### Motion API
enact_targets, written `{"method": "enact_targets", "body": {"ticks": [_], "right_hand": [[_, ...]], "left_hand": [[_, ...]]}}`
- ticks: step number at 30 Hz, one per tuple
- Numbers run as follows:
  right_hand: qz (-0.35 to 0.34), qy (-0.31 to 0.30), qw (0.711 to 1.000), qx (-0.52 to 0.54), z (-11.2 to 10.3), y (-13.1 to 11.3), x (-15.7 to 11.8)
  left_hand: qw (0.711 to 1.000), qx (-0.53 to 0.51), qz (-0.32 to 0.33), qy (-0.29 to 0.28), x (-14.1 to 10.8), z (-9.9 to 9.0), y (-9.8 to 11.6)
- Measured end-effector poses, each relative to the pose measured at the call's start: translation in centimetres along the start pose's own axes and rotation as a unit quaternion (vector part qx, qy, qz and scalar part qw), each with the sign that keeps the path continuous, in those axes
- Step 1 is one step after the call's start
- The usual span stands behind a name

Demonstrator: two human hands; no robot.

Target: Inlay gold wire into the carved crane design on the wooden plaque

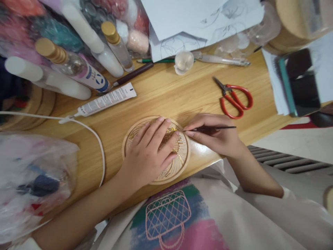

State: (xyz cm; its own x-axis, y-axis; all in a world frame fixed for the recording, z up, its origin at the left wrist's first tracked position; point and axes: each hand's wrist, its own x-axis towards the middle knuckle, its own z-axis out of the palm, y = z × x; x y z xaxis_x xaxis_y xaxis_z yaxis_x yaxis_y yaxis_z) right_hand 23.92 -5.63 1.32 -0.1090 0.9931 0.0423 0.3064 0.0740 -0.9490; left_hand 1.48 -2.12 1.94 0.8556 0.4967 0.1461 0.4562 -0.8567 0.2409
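A round wooden disc (182, 165) with fine raised lines and a plain rim lies on the table in front of me. Shiny gold wire (177, 148) runs along part of its pattern. My left hand (149, 156) rests flat on the disc, fingers spread, covering much of its left and middle. At the disc's upper right edge, my right hand (215, 135) pinches a slim dark tool (221, 127). The tool points left toward the gold wire and the left fingertips; its exact tip is too small to make out. Red-handled scissors (234, 99) lie beyond my right hand.
Glue tube (106, 99), bottles (78, 69) and a dark pen (134, 73) lie at the left. Sketched papers (205, 21), a small clear cup (184, 61) and a phone (303, 83) are farther back. A white cable (100, 146) curves beside a plastic bag (33, 180).
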Motion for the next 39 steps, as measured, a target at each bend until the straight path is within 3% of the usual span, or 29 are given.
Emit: {"method": "enact_targets", "body": {"ticks": [10,23,30,39], "right_hand": [[0.031,0.096,0.993,0.063,0.49,0.05,-0.02],[0.000,0.086,0.995,0.057,0.57,0.58,0.37],[-0.053,0.023,0.998,-0.001,0.61,0.50,0.10],[-0.046,0.018,0.998,-0.025,0.73,0.47,0.33]], "left_hand": [[1.000,-0.013,0.005,0.018,-0.08,0.15,-0.15],[0.999,0.008,0.011,0.032,0.01,0.45,-0.29],[0.999,0.011,0.012,0.044,0.02,0.76,-0.36],[0.999,0.006,0.006,0.039,0.02,0.70,-0.32]]}}
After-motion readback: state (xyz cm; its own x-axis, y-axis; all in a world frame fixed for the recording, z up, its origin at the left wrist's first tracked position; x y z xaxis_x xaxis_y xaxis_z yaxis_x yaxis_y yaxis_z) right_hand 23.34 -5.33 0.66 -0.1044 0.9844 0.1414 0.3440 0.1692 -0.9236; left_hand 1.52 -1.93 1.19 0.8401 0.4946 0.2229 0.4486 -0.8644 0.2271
